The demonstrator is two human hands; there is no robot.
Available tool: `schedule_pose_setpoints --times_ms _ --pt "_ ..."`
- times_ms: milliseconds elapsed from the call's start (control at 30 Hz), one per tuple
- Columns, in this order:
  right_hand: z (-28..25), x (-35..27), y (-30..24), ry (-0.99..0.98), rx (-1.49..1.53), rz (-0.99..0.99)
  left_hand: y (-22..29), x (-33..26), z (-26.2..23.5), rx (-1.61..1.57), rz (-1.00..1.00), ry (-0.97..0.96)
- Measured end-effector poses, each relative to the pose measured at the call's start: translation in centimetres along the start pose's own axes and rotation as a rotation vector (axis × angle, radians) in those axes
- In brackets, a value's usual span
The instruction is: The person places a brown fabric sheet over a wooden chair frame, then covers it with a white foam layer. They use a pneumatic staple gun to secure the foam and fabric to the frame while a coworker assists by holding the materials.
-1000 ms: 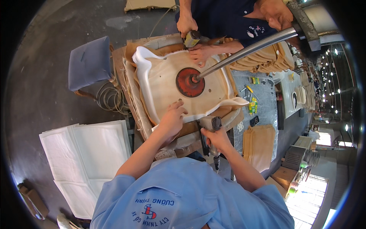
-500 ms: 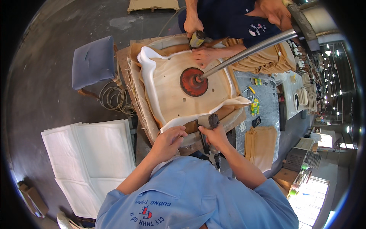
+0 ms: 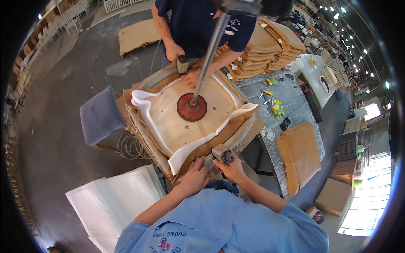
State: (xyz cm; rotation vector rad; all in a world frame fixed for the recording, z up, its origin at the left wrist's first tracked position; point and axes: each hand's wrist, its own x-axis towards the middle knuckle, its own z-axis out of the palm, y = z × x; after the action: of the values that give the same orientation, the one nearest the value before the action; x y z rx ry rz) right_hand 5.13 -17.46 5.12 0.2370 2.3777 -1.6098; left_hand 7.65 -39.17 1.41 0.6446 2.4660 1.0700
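Observation:
An upside-down chair seat lies before me: a pale wooden board with a white foam edge and a brown cover around it. A red round press plate on a steel rod bears on the board. My left hand rests at the cover's near edge, fingers stretched out. In my right hand is a staple gun, held at the seat's near side, off the board. Across from me, a co-worker's hand grips another staple gun; their other hand touches the seat's far edge.
White sheets are stacked at my left, near a blue padded chair and a coiled hose. On the right, a plastic-covered table carries brown covers, small yellow-green boxes and a pile of brown covered seats.
My right hand has drawn the staple gun back from the foam edge toward me. My left hand has shifted to the cover's near edge. The view has turned, bringing more of the co-worker into sight.

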Motion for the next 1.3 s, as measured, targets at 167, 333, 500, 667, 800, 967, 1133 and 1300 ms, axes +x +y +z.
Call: schedule_pose_setpoints --times_ms 167,333,500,667,800,967,1133,1300 --pt "-0.9 -0.2 0.4 -0.010 0.166 0.006 0.9 1.6 1.9 0.168 0.006 0.149" --pt "-1.0 0.0 1.5 0.010 -0.033 -0.026 2.8 0.9 0.8 -0.137 -0.095 0.109" --pt "-0.4 -0.9 0.9 -0.064 0.035 0.076 2.4 -2.2 -5.2 -0.180 -0.180 0.917" --pt "-0.5 -0.1 2.3 0.008 -0.050 -0.028 -3.8 -3.4 -9.9 0.009 -0.465 0.939" --pt "0.3 -0.1 1.4 0.004 -0.061 0.001 -6.7 -5.1 -10.0 0.022 -0.496 0.745" --pt "-1.0 0.0 2.2 0.136 -0.262 -0.063 -5.6 -4.9 -9.4 0.141 -0.420 0.634" --pt "-2.8 0.2 2.1 0.289 -0.318 -0.104 -4.7 -5.1 -9.2 0.508 -0.179 0.569" --pt "-7.7 -1.1 1.8 0.402 -0.079 -0.043 -3.3 -3.0 -6.1 0.479 -0.052 0.357"
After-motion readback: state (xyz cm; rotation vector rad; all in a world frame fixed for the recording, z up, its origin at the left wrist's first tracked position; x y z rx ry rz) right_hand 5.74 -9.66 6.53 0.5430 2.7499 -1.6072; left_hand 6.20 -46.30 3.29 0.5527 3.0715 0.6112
